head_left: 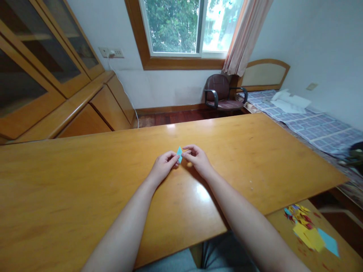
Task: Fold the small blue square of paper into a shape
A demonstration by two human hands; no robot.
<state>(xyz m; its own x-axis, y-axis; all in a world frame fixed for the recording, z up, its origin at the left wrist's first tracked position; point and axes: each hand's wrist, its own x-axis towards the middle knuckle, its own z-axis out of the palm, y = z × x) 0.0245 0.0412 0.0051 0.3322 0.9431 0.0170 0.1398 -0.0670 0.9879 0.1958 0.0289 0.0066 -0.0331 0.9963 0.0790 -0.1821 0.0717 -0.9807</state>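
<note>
A small light-blue piece of folded paper [179,152], diamond-shaped with pointed top and bottom, is held upright just above the wooden table [85,177]. My left hand [166,163] pinches its lower left side between thumb and fingers. On the other side, my right hand [197,158] has its thumb at the paper's right edge, with the index finger curled above. The fingers behind the paper are partly hidden.
At lower right, a lower wooden surface bears yellow paper sheets [307,236], a light-blue sheet [329,241] and a pile of small colourful folded pieces [300,215]. Beyond the table stand an armchair [218,88], a bed [309,124] and a glass-fronted cabinet [82,90].
</note>
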